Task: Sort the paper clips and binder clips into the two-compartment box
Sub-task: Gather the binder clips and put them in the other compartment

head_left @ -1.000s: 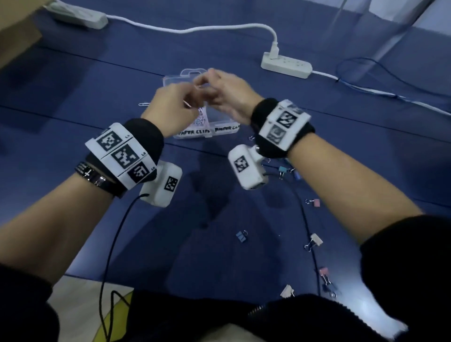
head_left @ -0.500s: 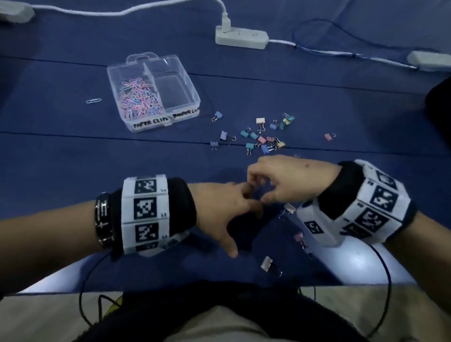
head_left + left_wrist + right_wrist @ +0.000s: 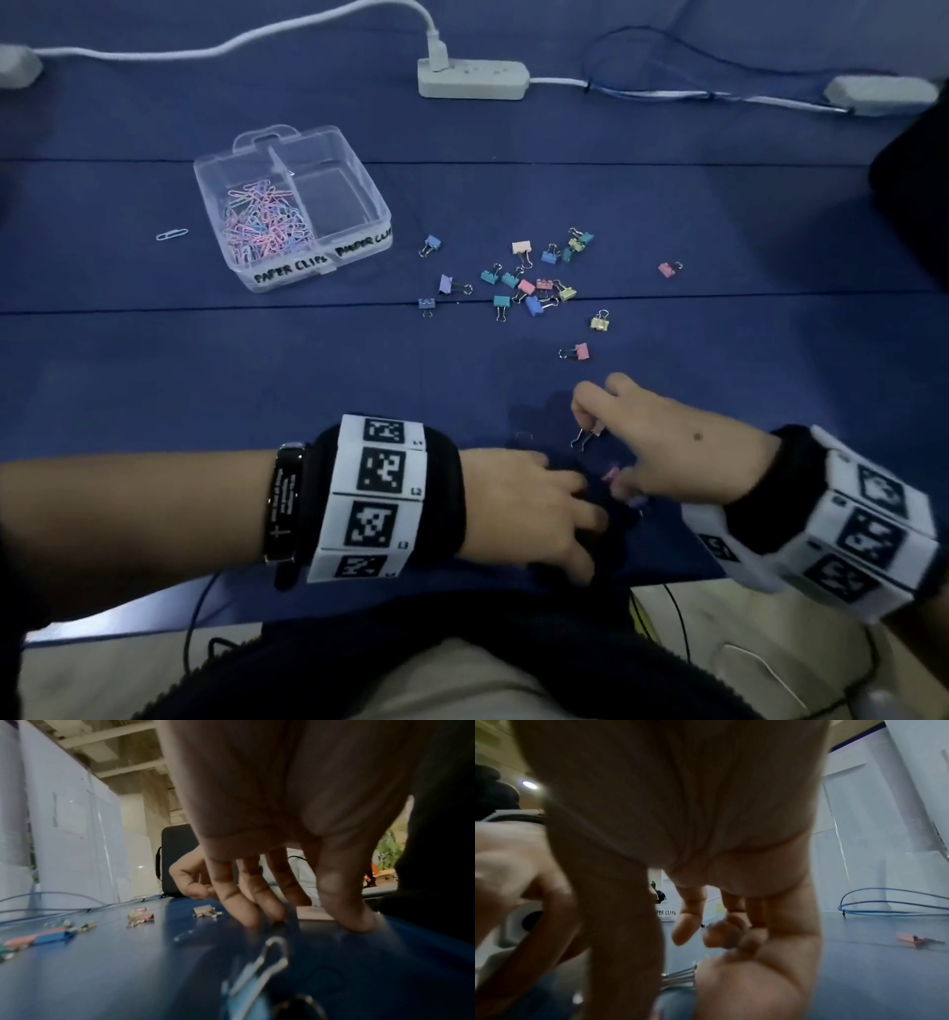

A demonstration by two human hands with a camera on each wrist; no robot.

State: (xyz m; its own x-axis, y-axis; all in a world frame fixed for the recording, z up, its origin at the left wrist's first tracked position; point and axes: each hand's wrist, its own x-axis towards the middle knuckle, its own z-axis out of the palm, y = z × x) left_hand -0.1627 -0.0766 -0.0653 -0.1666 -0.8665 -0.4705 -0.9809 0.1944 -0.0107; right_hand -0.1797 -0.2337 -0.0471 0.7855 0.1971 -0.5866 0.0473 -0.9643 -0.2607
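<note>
The clear two-compartment box (image 3: 382, 218) stands at the far left; its left half holds several pastel paper clips (image 3: 264, 226) and its right half, labelled for binder clips, holds nothing. One paper clip (image 3: 172, 235) lies left of the box. Several coloured binder clips (image 3: 534, 288) are scattered mid-table. Near the front edge my right hand (image 3: 590, 419) curls its fingers round a pale binder clip (image 3: 585, 437). My left hand (image 3: 590, 519) rests beside it, straight fingers (image 3: 257, 912) touching the cloth. A blue binder clip (image 3: 252, 983) lies under that wrist.
A white power strip (image 3: 472, 77) with its cable, a second adapter (image 3: 880, 95) and a thin blue cable (image 3: 667, 56) run along the far edge of the blue cloth. A pink binder clip (image 3: 667, 269) lies apart at the right. My lap is below the front edge.
Both hands came back from over the box to the table's near edge. The right hand has closed its fingers on a pale binder clip; the left hand has spread onto the cloth.
</note>
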